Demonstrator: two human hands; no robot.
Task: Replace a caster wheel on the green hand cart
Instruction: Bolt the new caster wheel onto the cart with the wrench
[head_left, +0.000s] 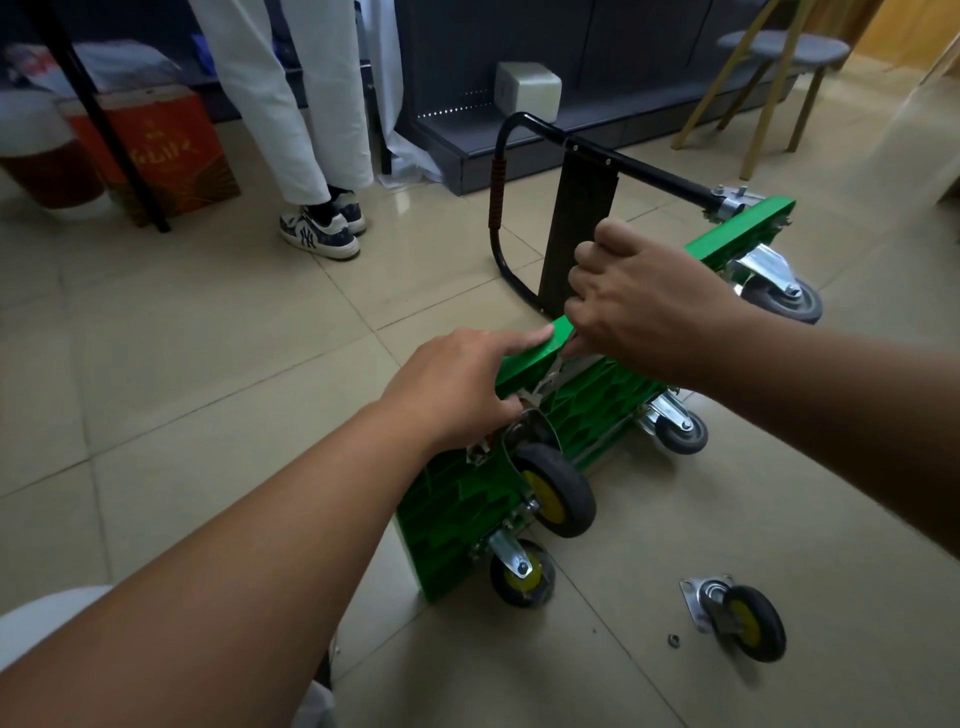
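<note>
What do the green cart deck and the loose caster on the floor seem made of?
Green cart deck: likely moulded plastic, glossy, with a ribbed underside. Loose caster: shiny plated metal bracket, matte black tyre that looks like rubber, yellow hub probably plastic.

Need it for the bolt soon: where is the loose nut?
In the head view, lower right, the nut lies on the floor just left of the detached caster.
</note>
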